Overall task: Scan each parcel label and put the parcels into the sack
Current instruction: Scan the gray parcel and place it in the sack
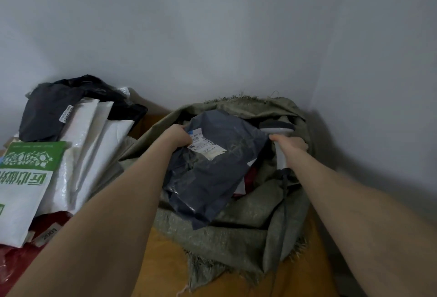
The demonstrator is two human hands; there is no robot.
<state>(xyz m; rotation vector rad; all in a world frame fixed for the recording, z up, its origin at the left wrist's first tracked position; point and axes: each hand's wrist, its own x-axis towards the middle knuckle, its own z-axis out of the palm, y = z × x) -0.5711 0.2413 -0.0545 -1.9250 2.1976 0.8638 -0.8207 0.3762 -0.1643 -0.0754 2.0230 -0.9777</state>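
Centre of frame: the left hand [179, 137] grips a dark grey parcel [212, 178] at its upper left corner, fingers curled over the edge just beside the white label [204, 145]. The label faces up; its print is too small to read. The parcel lies tilted across the open mouth of the sack [236, 233], its lower end resting over the sack's near rim. The sack is olive woven cloth with frayed edges, slumped at centre right on an orange-brown surface [165, 268]. Red and white items show inside it under the parcel. Right of centre: the right hand [292, 144] is closed round the pale handle of a scanner [276, 126], whose grey head sits just beyond the parcel's upper right corner, above the sack mouth. A dark cord [285, 185] hangs from the handle into the sack folds. Left of frame: a pile of parcels, with a black one [47, 112] on top, white ones [80, 155] beneath, a green-and-white one [23, 178] at the left edge and red packaging [14, 263] at lower left. A pale wall [212, 36] fills the upper frame.
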